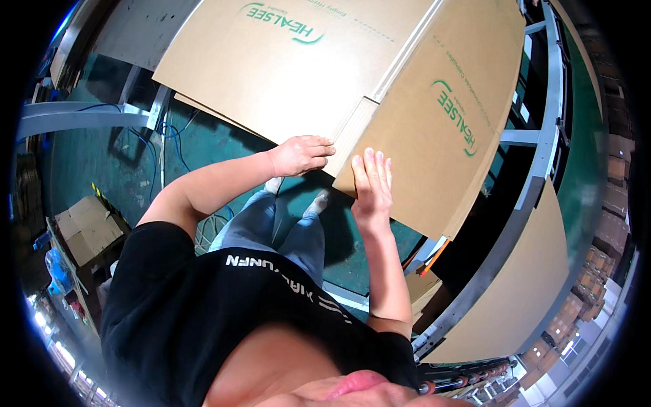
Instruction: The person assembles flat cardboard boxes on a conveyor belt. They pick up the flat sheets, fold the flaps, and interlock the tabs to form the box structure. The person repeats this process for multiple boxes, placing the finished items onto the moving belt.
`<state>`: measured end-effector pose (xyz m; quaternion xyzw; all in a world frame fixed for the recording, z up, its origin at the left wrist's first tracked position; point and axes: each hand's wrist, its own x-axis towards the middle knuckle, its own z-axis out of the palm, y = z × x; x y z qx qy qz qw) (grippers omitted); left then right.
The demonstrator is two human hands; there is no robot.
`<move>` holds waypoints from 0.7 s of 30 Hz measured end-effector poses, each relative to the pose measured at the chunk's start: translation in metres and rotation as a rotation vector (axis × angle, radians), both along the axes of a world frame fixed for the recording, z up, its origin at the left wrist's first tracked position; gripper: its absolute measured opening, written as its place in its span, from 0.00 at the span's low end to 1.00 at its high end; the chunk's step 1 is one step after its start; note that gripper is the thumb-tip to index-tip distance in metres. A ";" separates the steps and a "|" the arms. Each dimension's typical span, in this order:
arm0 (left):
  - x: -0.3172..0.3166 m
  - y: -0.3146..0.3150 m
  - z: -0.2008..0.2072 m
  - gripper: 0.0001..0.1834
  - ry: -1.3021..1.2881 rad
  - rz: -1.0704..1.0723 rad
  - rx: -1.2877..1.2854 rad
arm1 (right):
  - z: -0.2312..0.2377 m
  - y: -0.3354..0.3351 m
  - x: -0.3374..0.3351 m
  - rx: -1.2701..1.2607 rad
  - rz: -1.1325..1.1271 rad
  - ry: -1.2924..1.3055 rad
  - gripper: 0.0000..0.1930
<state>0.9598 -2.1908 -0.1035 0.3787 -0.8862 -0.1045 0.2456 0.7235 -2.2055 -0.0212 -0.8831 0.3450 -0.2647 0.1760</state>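
Two stacked flat brown cardboard sheets with green print lie side by side in front of me: a left cardboard sheet and a right cardboard sheet. Layered board edges show in the narrow gap between them. My left hand is at the near corner of the left sheet, its fingers bent together over the edge and its thumb mostly hidden. On the near left corner of the right sheet lies my right hand, fingers stretched out and pointing away from me.
Grey metal frame bars stand at the left, with blue hoses by them. A curved metal rail runs along the right, beside another cardboard sheet. An open carton sits at the lower left above the green floor.
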 end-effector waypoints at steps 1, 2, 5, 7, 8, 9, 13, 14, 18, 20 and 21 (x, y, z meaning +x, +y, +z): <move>0.001 0.002 -0.002 0.09 0.019 0.003 0.007 | -0.016 -0.001 0.005 0.025 0.016 0.041 0.30; 0.001 0.001 -0.003 0.08 0.040 -0.004 0.014 | -0.036 -0.002 0.010 0.061 0.009 0.115 0.29; 0.001 0.000 0.000 0.08 0.021 -0.022 0.014 | -0.074 -0.004 0.020 0.110 0.016 0.198 0.26; 0.003 -0.002 -0.007 0.10 0.059 -0.018 -0.011 | -0.078 -0.007 0.018 0.087 0.042 0.168 0.26; 0.003 -0.005 -0.004 0.11 0.074 -0.016 0.012 | -0.076 -0.010 0.016 0.071 0.047 0.157 0.26; 0.003 -0.006 0.000 0.11 0.090 -0.015 0.034 | -0.077 -0.009 0.013 0.079 0.050 0.172 0.26; -0.002 -0.007 -0.006 0.12 0.131 0.029 0.015 | -0.075 -0.013 0.009 0.089 0.074 0.188 0.25; -0.004 -0.004 -0.003 0.13 0.145 0.061 0.013 | -0.075 -0.013 0.007 0.078 0.090 0.180 0.25; -0.014 0.001 0.013 0.25 0.228 0.175 0.176 | -0.074 -0.010 0.002 0.055 0.100 0.236 0.24; -0.021 -0.001 0.008 0.29 0.193 0.131 0.102 | -0.080 -0.010 -0.008 0.063 0.106 0.215 0.24; -0.027 0.001 0.004 0.32 0.196 0.128 0.103 | -0.077 -0.011 -0.014 0.111 0.106 0.236 0.23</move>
